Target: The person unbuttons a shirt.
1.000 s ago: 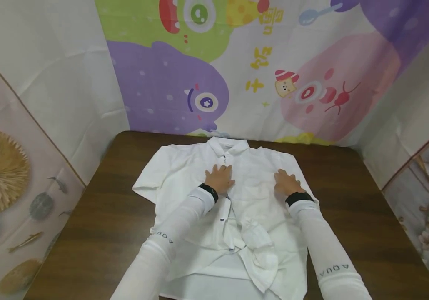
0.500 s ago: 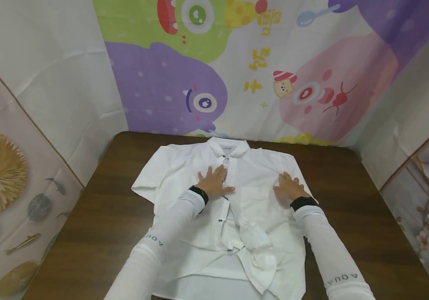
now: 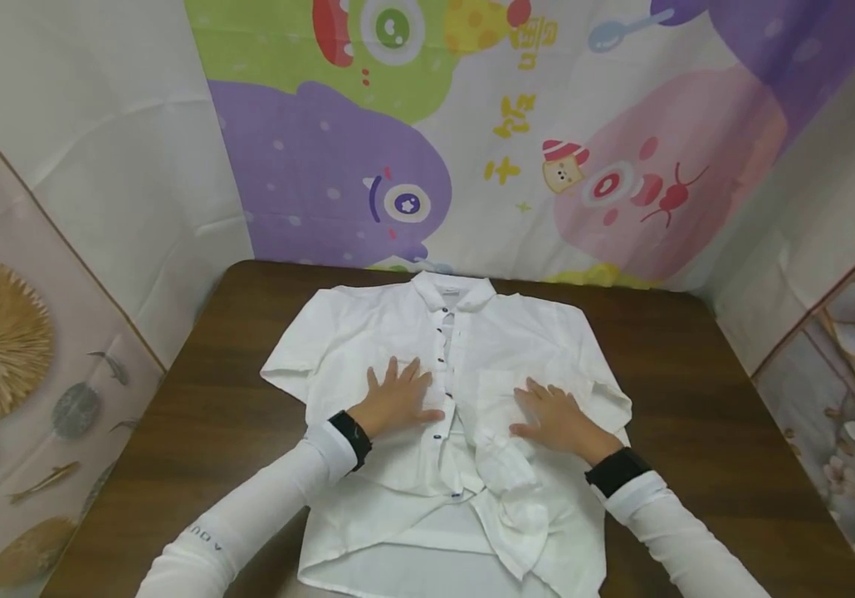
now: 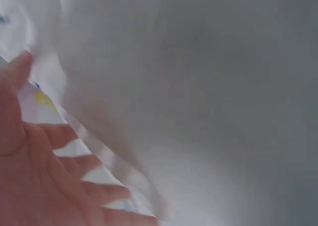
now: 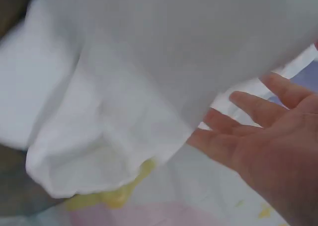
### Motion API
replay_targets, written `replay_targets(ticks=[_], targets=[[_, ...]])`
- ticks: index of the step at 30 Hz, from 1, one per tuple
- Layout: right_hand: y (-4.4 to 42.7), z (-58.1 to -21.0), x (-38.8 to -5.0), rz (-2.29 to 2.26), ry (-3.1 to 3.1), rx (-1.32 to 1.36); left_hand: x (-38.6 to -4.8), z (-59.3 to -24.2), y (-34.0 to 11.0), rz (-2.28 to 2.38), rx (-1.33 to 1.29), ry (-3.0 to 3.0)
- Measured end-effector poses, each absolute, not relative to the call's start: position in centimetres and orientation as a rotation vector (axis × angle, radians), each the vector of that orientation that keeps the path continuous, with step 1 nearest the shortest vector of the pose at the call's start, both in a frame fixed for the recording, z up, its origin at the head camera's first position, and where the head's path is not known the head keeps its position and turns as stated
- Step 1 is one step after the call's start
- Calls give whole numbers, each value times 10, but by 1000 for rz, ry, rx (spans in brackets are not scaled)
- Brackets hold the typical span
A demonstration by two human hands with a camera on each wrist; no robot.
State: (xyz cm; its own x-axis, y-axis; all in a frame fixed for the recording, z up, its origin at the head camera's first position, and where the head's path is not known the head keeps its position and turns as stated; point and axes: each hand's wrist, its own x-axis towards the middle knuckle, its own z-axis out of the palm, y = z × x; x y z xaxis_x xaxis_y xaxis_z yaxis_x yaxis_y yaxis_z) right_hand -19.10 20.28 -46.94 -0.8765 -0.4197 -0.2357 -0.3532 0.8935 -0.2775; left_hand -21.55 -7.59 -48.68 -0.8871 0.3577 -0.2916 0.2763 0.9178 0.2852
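A white short-sleeved button-up shirt (image 3: 375, 324) lies front side up, with its collar (image 3: 453, 291) toward the back. My left hand (image 3: 395, 400) rests flat on the left half of its front, fingers straight and spread, thumb close to the button strip (image 3: 440, 359). On the other half, my right hand (image 3: 558, 417) lies with straight fingers over the chest pocket area. The lower front is rumpled, with a bunched fold (image 3: 513, 477) below the right hand. Both wrist views show spread fingers against the white cloth, and neither hand grips it.
The shirt lies on a dark brown wooden table (image 3: 218, 399) with rounded back corners. Behind it hangs a cartoon-printed curtain (image 3: 353, 174). Patterned panels (image 3: 99, 332) stand along both sides. Each wrist wears a black band (image 3: 618, 472) over a white sleeve.
Both hands have slid from the upper chest down the shirt toward the body. The left hand also shifted left, uncovering more of the button strip. The shirt has barely moved.
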Motion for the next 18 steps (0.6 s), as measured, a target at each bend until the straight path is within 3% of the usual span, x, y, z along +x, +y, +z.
replay_targets(ticks=[9,18], targets=[[181,-479,-140,-212,2759,-556,-173,-490,-87,429,360,2738],[189,-485,-156,-246,2710,-580,-190,-500,-93,406,446,2771]])
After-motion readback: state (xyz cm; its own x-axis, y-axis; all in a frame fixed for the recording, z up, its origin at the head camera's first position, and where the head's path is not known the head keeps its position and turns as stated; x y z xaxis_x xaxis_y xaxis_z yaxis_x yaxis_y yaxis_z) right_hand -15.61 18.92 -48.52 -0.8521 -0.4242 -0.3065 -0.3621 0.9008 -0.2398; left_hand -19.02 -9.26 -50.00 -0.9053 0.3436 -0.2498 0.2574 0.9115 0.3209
